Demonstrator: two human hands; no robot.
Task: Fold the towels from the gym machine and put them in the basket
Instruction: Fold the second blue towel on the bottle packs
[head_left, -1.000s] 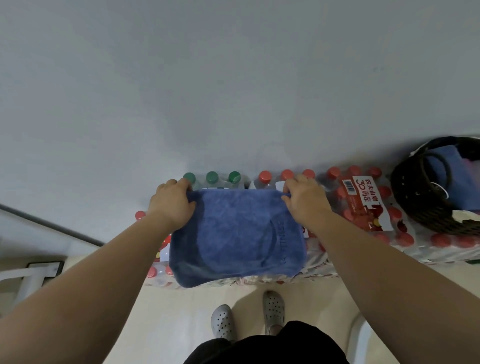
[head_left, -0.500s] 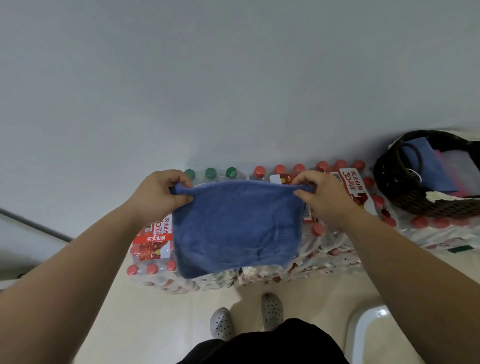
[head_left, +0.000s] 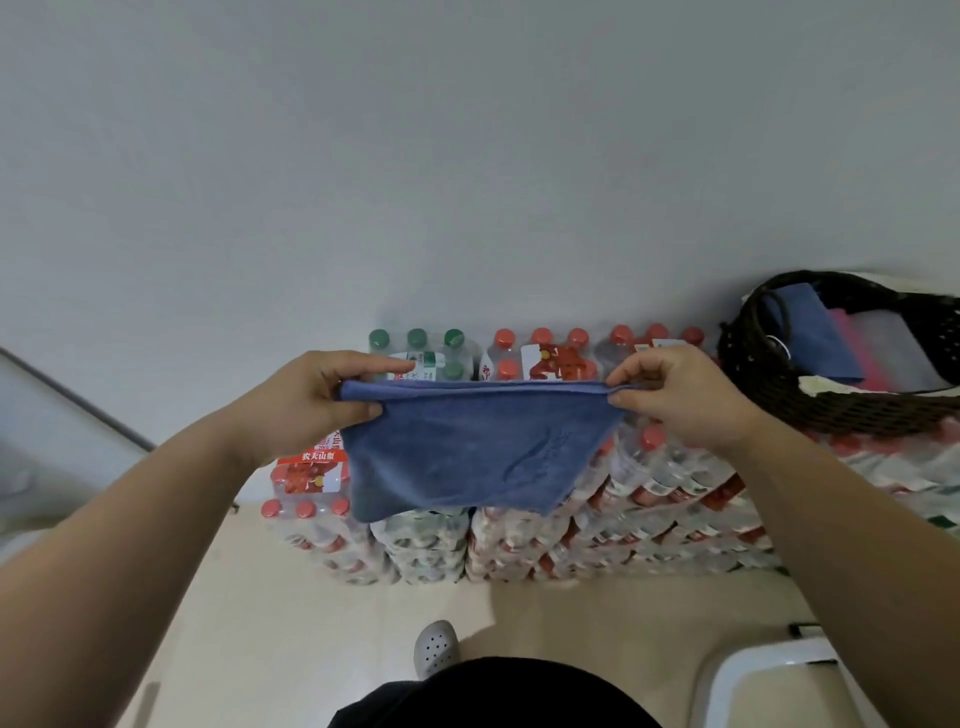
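Note:
A folded blue towel (head_left: 467, 452) hangs in the air in front of me, its doubled top edge stretched level. My left hand (head_left: 317, 400) pinches its top left corner between thumb and fingers. My right hand (head_left: 675, 395) pinches the top right corner the same way. At the right, a dark woven basket (head_left: 779, 395) sits on top of the bottle packs. Inside it lie another blue towel (head_left: 810, 332), a pink one and a pale one.
Shrink-wrapped packs of water bottles (head_left: 597, 519) with red and green caps are stacked against the grey wall, right below the towel. A white stool (head_left: 753, 686) stands on the beige floor at the lower right. My shoe (head_left: 436, 649) shows below.
The towel has come up off the bottle packs and now hangs free. Both hands moved apart and pulled its top edge taut. The view has shifted, so the basket sits closer in.

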